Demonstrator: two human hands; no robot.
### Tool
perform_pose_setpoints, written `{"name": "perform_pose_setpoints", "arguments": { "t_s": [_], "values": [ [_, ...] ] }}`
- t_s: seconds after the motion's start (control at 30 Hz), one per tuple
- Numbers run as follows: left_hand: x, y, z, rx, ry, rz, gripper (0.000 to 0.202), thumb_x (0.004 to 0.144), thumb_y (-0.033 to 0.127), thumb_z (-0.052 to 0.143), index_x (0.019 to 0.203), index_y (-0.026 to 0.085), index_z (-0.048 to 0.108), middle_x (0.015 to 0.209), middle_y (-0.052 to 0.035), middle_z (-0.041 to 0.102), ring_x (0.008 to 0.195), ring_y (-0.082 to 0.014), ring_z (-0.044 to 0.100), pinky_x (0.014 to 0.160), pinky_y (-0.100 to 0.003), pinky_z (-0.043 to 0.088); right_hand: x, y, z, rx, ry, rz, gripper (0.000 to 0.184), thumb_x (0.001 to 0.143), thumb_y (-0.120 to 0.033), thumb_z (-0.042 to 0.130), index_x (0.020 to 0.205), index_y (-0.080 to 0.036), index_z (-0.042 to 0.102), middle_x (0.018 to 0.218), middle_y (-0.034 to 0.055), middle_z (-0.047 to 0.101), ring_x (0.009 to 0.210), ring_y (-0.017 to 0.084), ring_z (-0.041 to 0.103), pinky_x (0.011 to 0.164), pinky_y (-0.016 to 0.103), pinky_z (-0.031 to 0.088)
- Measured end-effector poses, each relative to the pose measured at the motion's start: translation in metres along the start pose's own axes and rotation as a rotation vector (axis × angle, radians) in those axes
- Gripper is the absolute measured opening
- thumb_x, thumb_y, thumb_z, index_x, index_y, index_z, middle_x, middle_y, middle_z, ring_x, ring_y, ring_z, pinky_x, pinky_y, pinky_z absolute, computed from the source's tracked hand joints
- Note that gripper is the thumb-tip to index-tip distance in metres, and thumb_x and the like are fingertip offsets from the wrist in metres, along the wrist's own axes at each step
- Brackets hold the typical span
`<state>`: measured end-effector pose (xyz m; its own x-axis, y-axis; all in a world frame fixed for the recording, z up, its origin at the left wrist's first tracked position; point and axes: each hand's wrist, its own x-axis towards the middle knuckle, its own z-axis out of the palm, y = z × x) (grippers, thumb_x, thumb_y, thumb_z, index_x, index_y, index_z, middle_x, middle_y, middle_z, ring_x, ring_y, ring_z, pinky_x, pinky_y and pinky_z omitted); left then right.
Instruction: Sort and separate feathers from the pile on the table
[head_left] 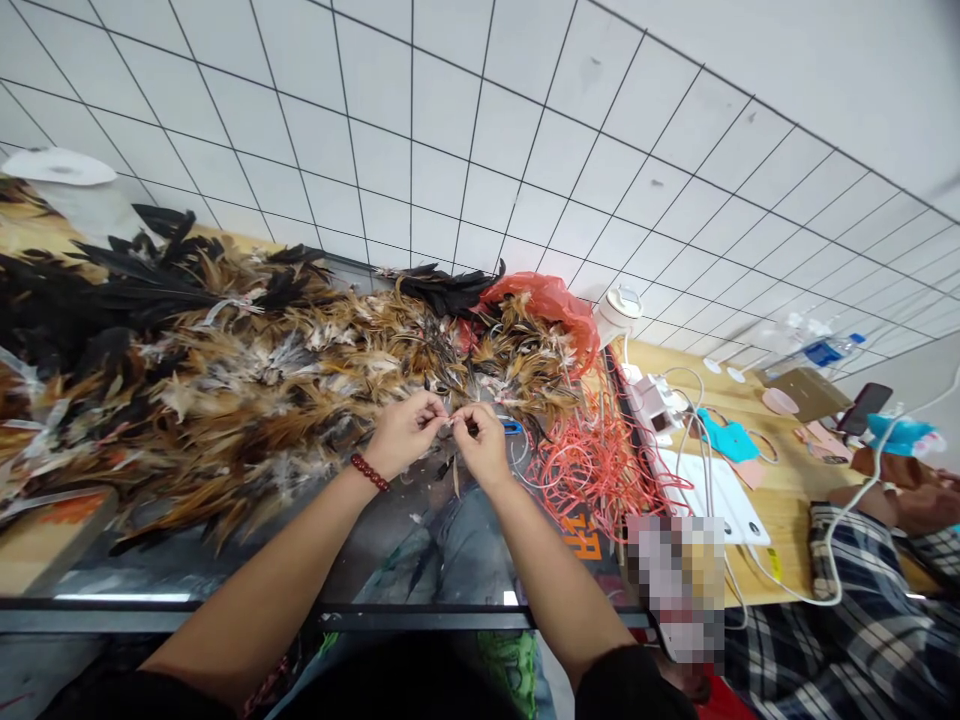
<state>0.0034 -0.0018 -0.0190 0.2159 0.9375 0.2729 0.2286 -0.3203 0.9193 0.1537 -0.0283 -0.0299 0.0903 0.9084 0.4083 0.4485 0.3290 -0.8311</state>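
My left hand (409, 432), with a dark red bead bracelet (369, 473) on its wrist, is closed in a pinch. Facing it, my right hand (480, 440) pinches too, and the fingertips of both nearly meet. Between them is a tiny pale piece that looks like the quill end of a feather (455, 476), whose slim dark part shows just below. Right behind my hands spreads a large pile of brown and black feathers (300, 365). A blue tool handle (511, 427) lies close to my right hand, beside a tangle of red string (581, 465).
A red plastic bag (544, 300) and a white lidded cup (619, 312) stand at the back. White paper roll (71, 185) is far left, a cardboard box (56, 535) near left. On the right, a wooden table (675, 360) bears cables, a white power strip (712, 500) and a person's plaid sleeve (847, 550).
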Motion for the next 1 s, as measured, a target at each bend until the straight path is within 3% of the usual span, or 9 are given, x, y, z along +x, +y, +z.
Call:
{"name": "perform_pose_setpoints", "arguments": {
  "t_s": [0.2,0.4,0.53,0.63,0.7,0.83,1.0],
  "values": [
    [0.001,0.006,-0.004,-0.008,0.019,-0.013,0.011,0.069,0.015,0.064,0.077,0.020,0.058,0.067,-0.0006,0.063,0.064,-0.0146,0.060,0.065,-0.026,0.047,0.000,0.000,0.000,0.024,0.053,0.032,0.012,0.080,-0.020,0.053,0.073,-0.019,0.063,0.074,0.0008,0.059,0.072,0.014,0.054,0.067,0.026,0.043],
    [0.005,0.012,-0.005,-0.268,0.042,-0.165,0.027,0.058,0.013,0.072,0.074,0.020,0.050,0.063,0.0022,0.062,0.059,-0.0120,0.059,0.060,-0.024,0.047,0.000,0.001,0.001,0.024,0.103,0.051,0.014,0.083,-0.022,0.053,0.074,-0.019,0.062,0.074,0.0008,0.059,0.073,0.015,0.054,0.069,0.026,0.043],
    [0.007,0.017,-0.004,-0.431,-0.025,-0.435,0.033,0.060,0.032,0.080,0.076,0.017,0.056,0.062,-0.0006,0.064,0.054,-0.0135,0.062,0.054,-0.024,0.048,-0.001,-0.001,0.000,0.019,0.139,-0.002,0.015,0.087,-0.023,0.051,0.079,-0.019,0.063,0.080,0.0026,0.059,0.078,0.015,0.055,0.073,0.028,0.045],
    [0.006,0.021,-0.004,-0.533,-0.135,-0.681,0.044,0.070,0.055,0.072,0.076,0.012,0.063,0.068,-0.0094,0.069,0.057,-0.0156,0.065,0.054,-0.025,0.051,-0.004,-0.004,-0.001,0.015,0.143,-0.086,0.015,0.089,-0.023,0.051,0.086,-0.019,0.065,0.084,0.0039,0.057,0.080,0.015,0.055,0.073,0.028,0.045],
    [0.005,0.022,-0.004,-0.598,-0.188,-0.764,0.050,0.071,0.061,0.069,0.074,0.011,0.066,0.067,-0.0117,0.070,0.057,-0.0163,0.066,0.055,-0.026,0.053,-0.006,-0.006,-0.001,0.002,0.112,-0.130,0.015,0.089,-0.024,0.052,0.088,-0.020,0.066,0.085,0.0042,0.056,0.081,0.016,0.055,0.074,0.029,0.045],
    [0.004,0.020,-0.006,-0.703,-0.296,-0.761,0.039,0.066,0.047,0.080,0.073,0.011,0.070,0.063,-0.0090,0.069,0.057,-0.0137,0.065,0.056,-0.023,0.053,-0.009,-0.005,0.000,-0.049,0.075,-0.160,0.014,0.089,-0.025,0.054,0.089,-0.021,0.068,0.085,0.0039,0.053,0.083,0.017,0.054,0.077,0.031,0.045],
    [0.006,0.016,-0.007,-0.736,-0.258,-0.675,0.025,0.058,0.026,0.088,0.066,0.010,0.070,0.061,-0.0059,0.067,0.056,-0.0098,0.061,0.055,-0.018,0.051,-0.009,-0.004,0.001,-0.087,0.101,-0.127,0.015,0.090,-0.026,0.053,0.089,-0.020,0.066,0.087,0.0046,0.056,0.084,0.016,0.055,0.079,0.031,0.046]
  ]
}}
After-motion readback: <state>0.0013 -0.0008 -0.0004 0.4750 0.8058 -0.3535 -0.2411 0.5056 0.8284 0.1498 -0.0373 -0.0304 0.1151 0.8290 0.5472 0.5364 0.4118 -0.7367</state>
